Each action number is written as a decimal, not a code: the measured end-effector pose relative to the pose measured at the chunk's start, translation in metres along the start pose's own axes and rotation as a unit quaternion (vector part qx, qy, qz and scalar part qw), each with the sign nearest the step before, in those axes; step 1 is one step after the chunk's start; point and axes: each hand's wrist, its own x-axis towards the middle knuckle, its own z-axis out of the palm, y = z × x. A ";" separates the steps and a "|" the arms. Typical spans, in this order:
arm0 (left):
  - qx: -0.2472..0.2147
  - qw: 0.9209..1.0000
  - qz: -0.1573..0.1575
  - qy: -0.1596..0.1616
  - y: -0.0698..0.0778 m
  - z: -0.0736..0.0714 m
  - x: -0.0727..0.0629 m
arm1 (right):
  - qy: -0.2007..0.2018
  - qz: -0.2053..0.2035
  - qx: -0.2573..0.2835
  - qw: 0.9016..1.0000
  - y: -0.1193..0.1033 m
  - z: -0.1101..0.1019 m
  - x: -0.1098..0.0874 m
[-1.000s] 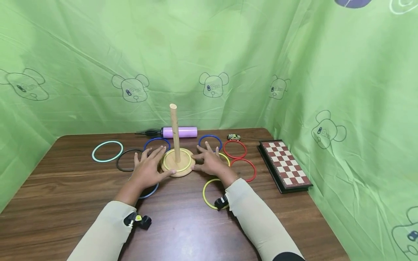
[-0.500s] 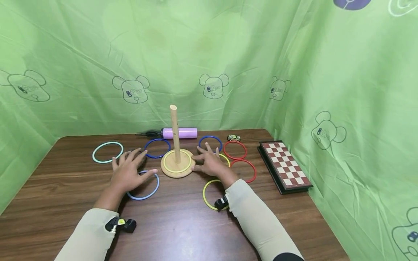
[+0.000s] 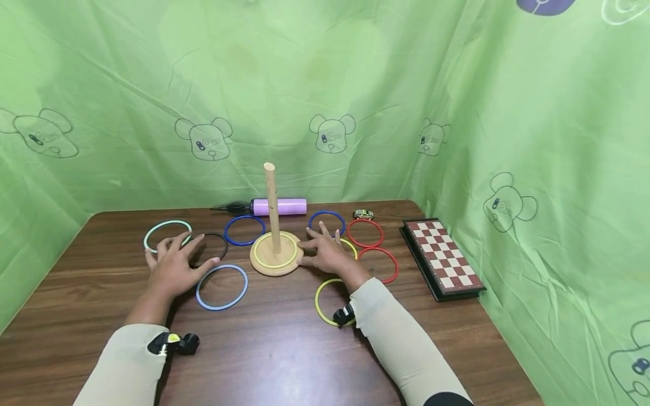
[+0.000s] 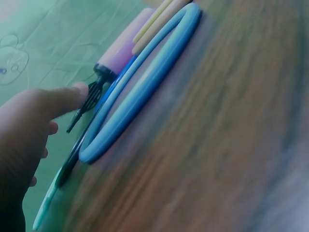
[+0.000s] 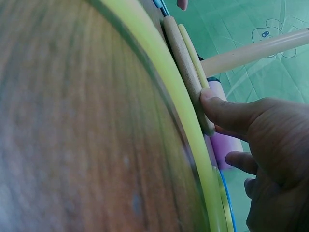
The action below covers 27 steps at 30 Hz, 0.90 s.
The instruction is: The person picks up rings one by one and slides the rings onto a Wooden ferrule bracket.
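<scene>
My left hand (image 3: pixel 172 270) hovers over the left of the table, fingers spread and holding nothing. Its fingertips overlap the turquoise ring (image 3: pixel 167 222) and the black ring (image 3: pixel 227 246), and its thumb is at the light blue ring (image 3: pixel 219 308). A wooden peg (image 3: pixel 272 208) rises from a round wooden base (image 3: pixel 276 273), around which a pale yellow ring (image 3: pixel 276 267) lies. At the base's right edge rests my right hand (image 3: pixel 327 254), fingers extended. The right wrist view shows its thumb (image 5: pixel 217 104) touching the rim of the base.
Blue rings (image 3: pixel 245 244), red rings (image 3: pixel 365 246) and yellow rings (image 3: pixel 317 301) lie around the base. Behind stand a purple hand pump (image 3: pixel 279 207) and a toy car (image 3: pixel 363 214). A checkered board box (image 3: pixel 447 256) is at the right, before green curtains (image 3: pixel 284 67).
My left hand has left the wooden base and moved left, past the light blue ring to the black and turquoise rings. My right hand has stayed at the base.
</scene>
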 end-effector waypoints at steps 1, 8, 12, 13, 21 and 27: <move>0.001 1.000 -0.002 0.000 -0.003 0.000 0.000 | -0.001 0.001 -0.001 1.000 0.000 0.000 0.000; 0.004 0.999 -0.012 -0.030 -0.015 -0.001 0.000 | -0.001 -0.005 -0.005 1.000 -0.001 -0.001 0.001; 0.000 0.999 -0.001 -0.033 -0.016 0.000 0.000 | -0.002 -0.013 -0.005 1.000 0.000 0.000 0.002; -0.002 0.999 0.002 -0.033 -0.016 0.000 0.001 | -0.001 -0.012 -0.004 1.000 0.000 0.000 0.002; -0.021 0.999 0.019 -0.042 -0.015 0.001 0.006 | 0.001 -0.002 -0.007 1.000 0.000 -0.002 0.002; -0.021 0.998 0.025 -0.051 -0.019 0.004 0.008 | 0.002 -0.008 -0.006 1.000 0.000 -0.001 0.000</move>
